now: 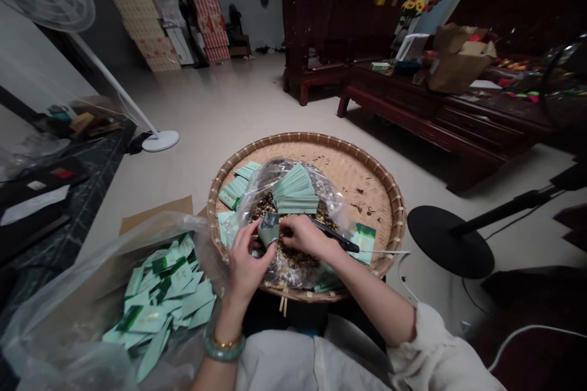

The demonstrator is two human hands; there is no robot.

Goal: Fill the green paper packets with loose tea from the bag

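My left hand grips a small pale-green sachet, held upright with its dark, shiny mouth facing up. Beside it, my right hand has its fingers curled together over the loose dried leaf mix; what they pinch, if anything, is hidden. That mix fills a clear plastic bag set in a round woven bamboo tray. On the mix rests a fanned stack of flat green sachets. A black corded tool lies partly behind my right wrist.
Left of the tray, a large clear bag holds many green sachets. More flat sachets lie at the tray's edges. A white cord runs right. Fan bases stand left and right; a dark wooden table is beyond.
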